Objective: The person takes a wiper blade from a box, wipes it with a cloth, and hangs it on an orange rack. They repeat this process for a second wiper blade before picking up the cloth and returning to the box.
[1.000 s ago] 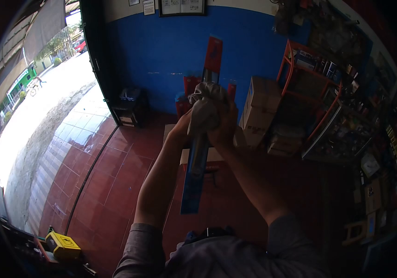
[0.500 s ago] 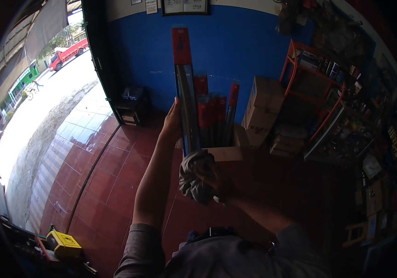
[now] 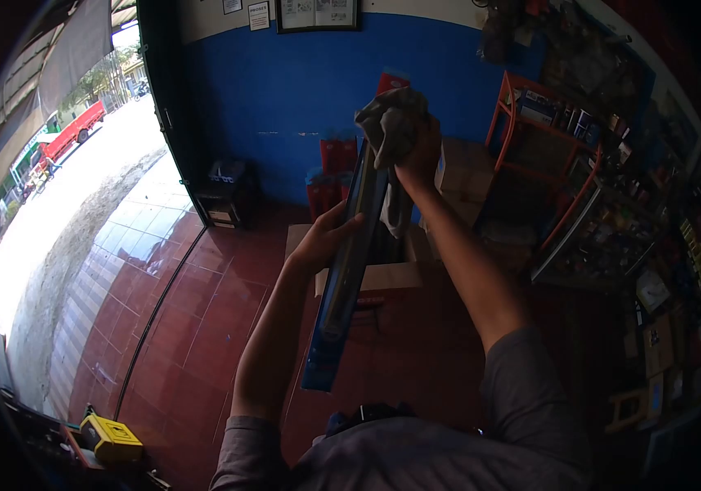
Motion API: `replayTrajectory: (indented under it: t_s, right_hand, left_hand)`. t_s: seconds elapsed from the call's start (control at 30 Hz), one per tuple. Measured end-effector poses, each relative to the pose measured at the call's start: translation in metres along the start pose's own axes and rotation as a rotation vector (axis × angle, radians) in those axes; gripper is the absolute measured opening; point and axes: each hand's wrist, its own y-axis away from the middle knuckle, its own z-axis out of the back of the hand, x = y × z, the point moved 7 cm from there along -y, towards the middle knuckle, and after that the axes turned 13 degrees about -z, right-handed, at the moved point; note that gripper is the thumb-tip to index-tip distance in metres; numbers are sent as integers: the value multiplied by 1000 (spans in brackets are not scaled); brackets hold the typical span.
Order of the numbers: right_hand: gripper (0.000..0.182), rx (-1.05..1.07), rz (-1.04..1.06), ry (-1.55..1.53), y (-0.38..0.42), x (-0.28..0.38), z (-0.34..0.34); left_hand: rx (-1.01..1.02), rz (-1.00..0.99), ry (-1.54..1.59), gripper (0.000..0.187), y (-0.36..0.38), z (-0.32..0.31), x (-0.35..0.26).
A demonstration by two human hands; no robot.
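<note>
A long, narrow package [image 3: 323,360] with a shiny metal tube inside slants across the middle of the head view. Its red upper end shows above a grey cloth, and its blue lower end points down toward me. My left hand [image 3: 323,239] is wrapped around the middle of the package. Bunched in my right hand [image 3: 422,155] is the grey cloth [image 3: 390,123], pressed against the package near the top, with a loose end hanging down. Behind, similar red-topped packages [image 3: 336,155] stand upright in an open cardboard box [image 3: 387,278].
Stacked cartons [image 3: 465,168] stand by the blue wall, beside an orange rack [image 3: 507,114]. A glass display case [image 3: 588,237] is at the right. A small dark stool [image 3: 224,200] stands by the doorway. A yellow case [image 3: 112,439] sits at the lower left.
My right hand and the cloth have moved from the package's lower end up to near its top. The package has tilted, its top now leaning right and its lower end nearer me.
</note>
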Motion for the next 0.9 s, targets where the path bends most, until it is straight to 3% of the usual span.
replayTrajectory:
  t_s: [0.07, 0.13, 0.17, 0.23, 0.27, 0.3, 0.37, 0.4, 0.47, 0.5, 0.53, 0.57, 0.6, 0.63, 0.67, 0.77, 0.83, 0.9]
  right_hand:
    - [51, -61, -75, -39, -35, -19, -1]
    - [44, 23, -743, -603, -53, -71, -10]
    - [44, 24, -745, -604, -59, -76, -7]
    - [43, 319, -842, -1473, -63, -75, -28]
    - [43, 414, -785, -1608, -69, -88, -40]
    - [43, 413, -793, -1606, -61, -85, -40]
    - [42, 748, -676, -1713, -26, -45, -49]
    - [42, 745, -688, -1715, -6, -47, -60]
    - [45, 633, -864, -1347, 40, -73, -90]
    - [45, 628, -868, -1350, 59, -60, -91]
    - [44, 503, -534, -1111, 74, -36, -73]
    - [43, 376, -213, -857, 91, -9, -52]
    - [43, 376, -217, -855, 108, 0, -47]
    - [45, 443, -561, -1141, 129, -9, -55]
    - [48, 498, -918, -1413, 153, -12, -63]
    - [48, 557, -920, -1397, 179, -5, -53]
    - [48, 599, -928, -1385, 189, 2, -55]
    - [48, 645, -938, -1364, 200, 9, -62]
  left_hand:
    - [60, 11, -3, 56, 3, 1, 0]
    - [90, 33, -22, 56, 5, 2, -1]
    - [120, 62, -44, 55, 7, 2, 0]
    - [123, 96, -146, 55, 3, 2, 4]
    - [130, 125, -245, 55, -3, 1, 7]
    - [129, 132, -243, 55, -7, -4, 6]
    - [-20, 0, -141, 54, -22, -9, -8]
    - [-110, -48, -163, 56, -32, -6, -10]
    - [-194, -88, -188, 59, -55, 1, -7]
    - [-349, -185, -302, 67, -66, 16, -11]
    - [-503, -282, -415, 75, -65, 25, -17]
    - [-500, -278, -415, 75, -66, 15, -20]
    - [-759, -281, -624, 84, -54, 14, -34]
    - [-1018, -279, -833, 94, -39, 15, -45]
    - [-1015, -276, -833, 94, -35, 17, -46]
    - [-866, -382, -907, 93, -33, 18, -53]
    - [-555, -270, -1091, 88, -35, 6, -48]
    - [-544, -238, -1043, 86, -34, 13, -41]
